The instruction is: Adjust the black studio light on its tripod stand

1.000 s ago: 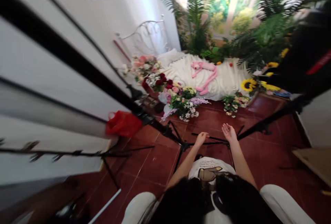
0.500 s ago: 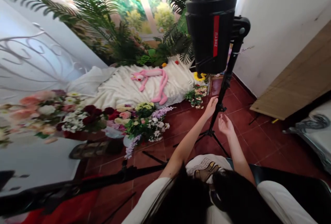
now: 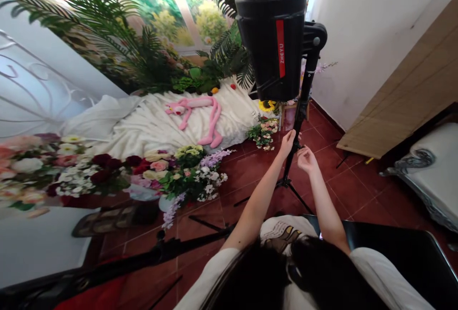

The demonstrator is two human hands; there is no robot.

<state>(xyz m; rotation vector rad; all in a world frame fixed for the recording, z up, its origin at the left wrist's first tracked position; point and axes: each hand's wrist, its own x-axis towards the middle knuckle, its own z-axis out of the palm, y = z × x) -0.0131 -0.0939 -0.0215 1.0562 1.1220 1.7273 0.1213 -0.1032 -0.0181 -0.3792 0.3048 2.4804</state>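
A black studio light [image 3: 274, 47] with a red label is mounted on a black light stand [image 3: 305, 88], whose tripod legs spread on the floor. My left hand [image 3: 287, 142] is closed around the pole, its fingers partly hidden behind it. On the other side, my right hand [image 3: 307, 159] has its fingers curled in against a small black knob [image 3: 299, 147] on the pole, just below the left hand's height.
A pink plush toy [image 3: 200, 103] lies on white cloth [image 3: 143, 129] by palm leaves. Artificial flowers [image 3: 186, 171] line the left side. Another black stand [image 3: 171, 248] crosses the lower left. A board [image 3: 404, 86] leans at right, near a silver-trimmed white seat [image 3: 436, 171].
My left hand has moved onto the pole and closed around it. The right hand has come in to the knob, its fingers curling from a looser pose. The view has shifted slightly right.
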